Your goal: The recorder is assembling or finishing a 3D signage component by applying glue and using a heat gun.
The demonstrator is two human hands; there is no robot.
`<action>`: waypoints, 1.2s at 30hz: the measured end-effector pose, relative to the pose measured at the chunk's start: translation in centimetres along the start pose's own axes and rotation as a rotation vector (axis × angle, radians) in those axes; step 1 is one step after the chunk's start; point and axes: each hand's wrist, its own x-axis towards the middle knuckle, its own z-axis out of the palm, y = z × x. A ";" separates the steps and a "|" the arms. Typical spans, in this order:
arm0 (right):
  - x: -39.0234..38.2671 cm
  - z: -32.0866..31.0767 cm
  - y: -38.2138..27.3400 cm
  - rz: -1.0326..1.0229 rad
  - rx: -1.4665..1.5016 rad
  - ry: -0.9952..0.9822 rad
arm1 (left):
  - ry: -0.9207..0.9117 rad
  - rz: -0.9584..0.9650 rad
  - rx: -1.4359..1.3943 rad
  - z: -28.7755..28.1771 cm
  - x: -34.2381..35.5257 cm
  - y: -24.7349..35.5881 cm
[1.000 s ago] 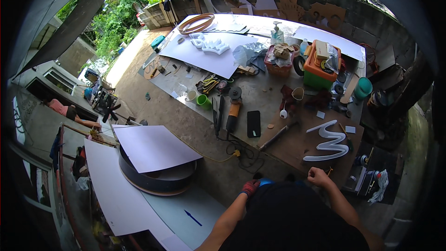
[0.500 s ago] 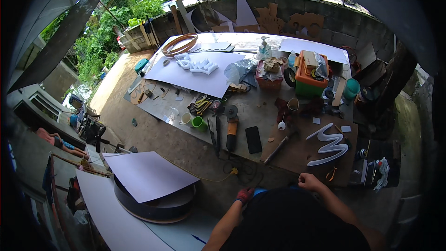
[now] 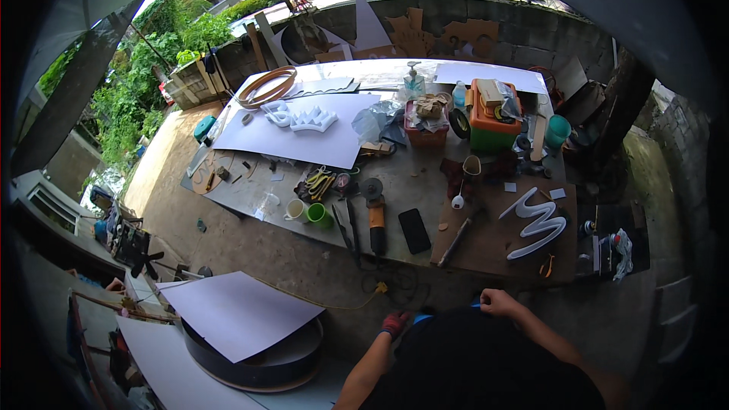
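Near my waist, in front of the bench, my left hand (image 3: 394, 324) has red covering on it; its fingers are in shade and hard to read. Close to it, a bit of blue material (image 3: 423, 318) shows at the edge of my dark shirt. My right hand (image 3: 499, 303) is bare and curled closed at the shirt's other side, beside more blue. Anything inside it is hidden. Both hands are apart from the bench. Beyond the right hand, a white wavy strip-shaped piece (image 3: 536, 226) lies on a brown board (image 3: 486, 247), with orange-handled pliers (image 3: 547, 265) and a hammer (image 3: 456, 241).
On the bench lie an angle grinder (image 3: 377, 220), a phone (image 3: 414, 231), a green cup (image 3: 320, 216) and a white sheet (image 3: 304, 144) bearing white shaped pieces (image 3: 311, 119). An orange-green toolbox (image 3: 493, 125) stands behind. At lower left, another sheet (image 3: 235, 307) covers a round dark-sided form (image 3: 250, 364).
The view has turned slightly, so the bench appears shifted left. My right hand stays curled at my waist; my left hand has moved slightly left and down. No object has visibly been moved.
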 end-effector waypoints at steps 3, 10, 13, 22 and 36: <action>0.4 1.1 0.2 -0.007 -0.009 0.004 | 0.000 -0.011 -0.016 -1.1 -0.1 0.5; 1.4 2.2 -0.3 -0.045 -0.048 -0.019 | -0.036 -0.046 -0.084 -2.3 -1.4 0.5; 1.6 1.9 -1.4 -0.049 -0.065 -0.015 | -0.009 -0.018 -0.140 -2.2 -1.6 -0.3; 1.7 1.4 -3.3 -0.016 -0.080 -0.037 | 0.001 -0.016 -0.121 -2.5 -1.8 -0.6; 2.0 2.4 -3.0 -0.004 -0.075 -0.021 | -0.046 -0.081 -0.108 -3.1 -0.2 -1.4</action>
